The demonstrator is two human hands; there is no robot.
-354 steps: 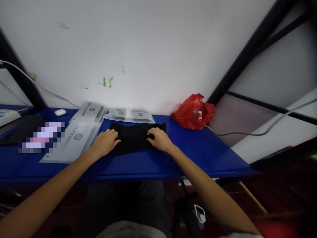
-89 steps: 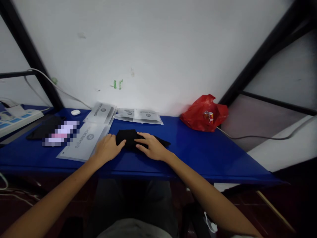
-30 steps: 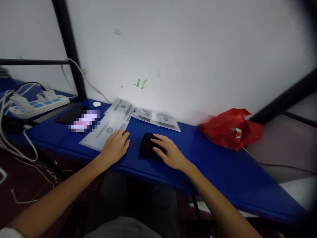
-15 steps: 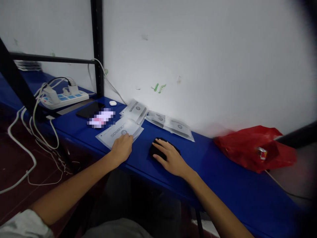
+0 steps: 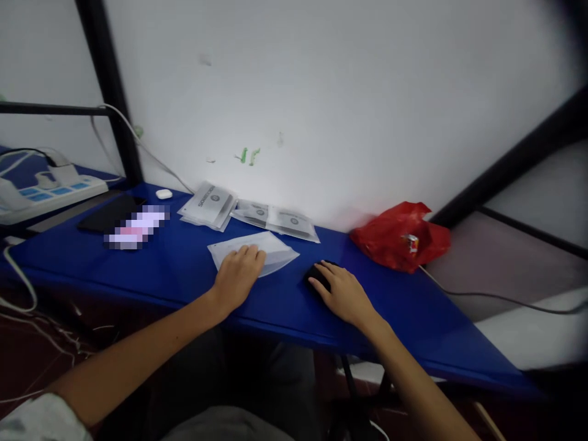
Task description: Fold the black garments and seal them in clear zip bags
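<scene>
Nearest the camera, two bare forearms reach forward over a lap in grey cloth to the front edge of a long blue table [image 5: 184,278], which runs slantwise along a white wall. The hands lie well apart on it. The left hand [image 5: 239,277] rests palm down, fingers loosely spread and holding nothing, on the near end of a pale plastic pouch [image 5: 271,251] that lies flat on the blue top. The right hand [image 5: 343,295] lies palm down with its fingers stretched over a small black cloth bundle [image 5: 318,273], covering its near side rather than curling round it; only the bundle's far edge shows, just to the right of the pouch. Farther back, close against the wall, lie a stack of printed pouches [image 5: 209,205] and two more pouches [image 5: 275,218] side by side. To their left are a small white case [image 5: 163,194] and a dark phone [image 5: 108,214], next to a blurred patch. To the right, a crumpled red plastic bag [image 5: 399,237] sits by the wall, with a grey cable [image 5: 505,297] trailing away beyond the table's right end. At the far left a white power strip [image 5: 46,191] sits behind a black frame post [image 5: 108,92], and loose cords hang below the table edge.
</scene>
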